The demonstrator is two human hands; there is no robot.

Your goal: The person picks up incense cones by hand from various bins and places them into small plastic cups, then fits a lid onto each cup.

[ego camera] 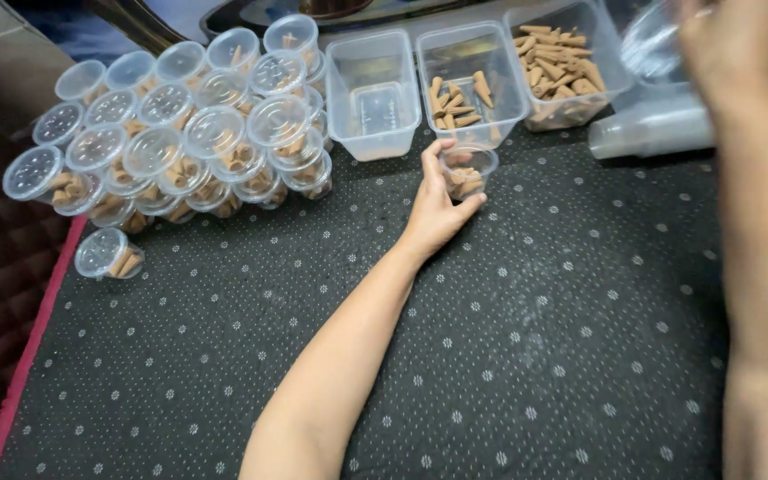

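Hands observed from head view, both over a dark dotted mat [508, 356]. Left hand [437, 209] reaches far across the mat, palm partly open, thumb and fingers curled loosely around a small clear cup [467, 171]; contact along the cup's left and near sides. Cup stands upright, lidless, holding a few tan incense cones; it sits just near of the middle clear tub [471, 80], which holds a handful of cones. Right hand [726, 40] raised at far right, blurred; it lies against a clear plastic piece [660, 44], but how far the fingers are open and whether they grip it cannot be told. Just below it, a stack of empty clear cups [651, 133] lies on its side. Left tub [372, 93] appears empty; right tub [571, 62] is well filled with cones. Far left: heap of lidded cups [180, 133] filled with cones, stacked in layers. One lidded cup [108, 255] lies apart on its side, near the mat's left edge.
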